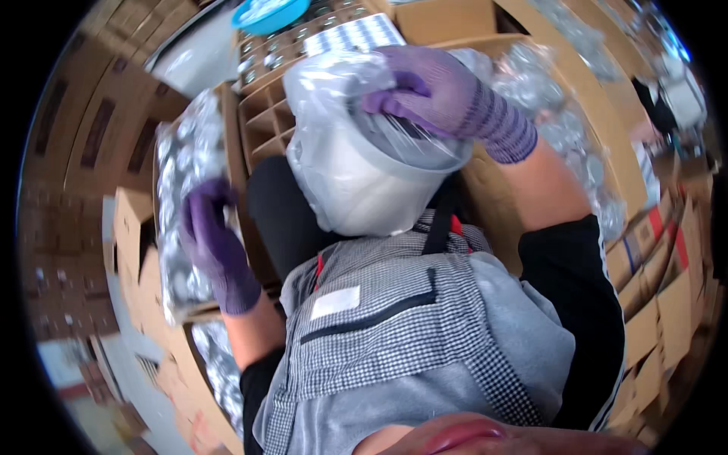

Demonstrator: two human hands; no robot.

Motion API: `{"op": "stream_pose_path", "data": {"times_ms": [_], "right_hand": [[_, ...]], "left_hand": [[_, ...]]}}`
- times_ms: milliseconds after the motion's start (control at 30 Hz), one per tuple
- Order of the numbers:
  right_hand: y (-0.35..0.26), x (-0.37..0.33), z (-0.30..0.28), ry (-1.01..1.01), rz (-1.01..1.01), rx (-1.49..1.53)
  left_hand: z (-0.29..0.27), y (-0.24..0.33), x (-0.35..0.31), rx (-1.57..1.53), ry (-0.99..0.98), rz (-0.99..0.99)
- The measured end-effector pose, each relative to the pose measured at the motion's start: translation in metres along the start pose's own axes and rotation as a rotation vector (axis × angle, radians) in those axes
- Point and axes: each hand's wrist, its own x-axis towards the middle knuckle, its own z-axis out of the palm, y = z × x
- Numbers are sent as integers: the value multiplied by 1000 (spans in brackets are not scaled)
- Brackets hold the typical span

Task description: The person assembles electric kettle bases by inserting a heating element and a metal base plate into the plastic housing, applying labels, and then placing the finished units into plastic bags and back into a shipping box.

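My right hand [436, 91], in a purple knit glove, grips the top of a white plastic pot [371, 182] wrapped in a clear plastic bag, held up against my chest above my checked apron. My left hand [216, 243], also in a purple glove, reaches down to the left and rests on clear-bagged items [182, 197] packed in an open cardboard box [133, 227]. The fingers of that hand curl against the bags; I cannot tell whether they hold one.
A cardboard box with divider cells [265, 114] stands ahead, some cells holding shiny items. A blue bowl [269, 15] sits at the top. More cardboard boxes [667, 303] crowd the right side, with bagged items [576, 152] along a box edge. Brown cartons [98, 114] stack on the left.
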Motion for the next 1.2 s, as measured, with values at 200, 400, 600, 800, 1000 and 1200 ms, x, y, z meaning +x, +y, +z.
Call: {"op": "stream_pose_path", "data": {"times_ms": [200,400,600,800,1000,1200], "right_hand": [[20,-176,44,589,652,642],[21,-238,71,498,667,823],[91,-265,25,191,702,1183],[222,-182,-108,-150,605,55],[408,-144,-208,-149,746,-448],[527,-167,-150,-549,990,-814]], "left_hand": [[-10,-80,-102,447,-1001,-448],[57,-74,-87,-418,-586,-966],[118,-34,-6,-529,-624,-926],[207,2,64,-573,-810,-933],[372,-89,73,-766,-1011,-911],[457,-161,49,492,-1322,429]]}}
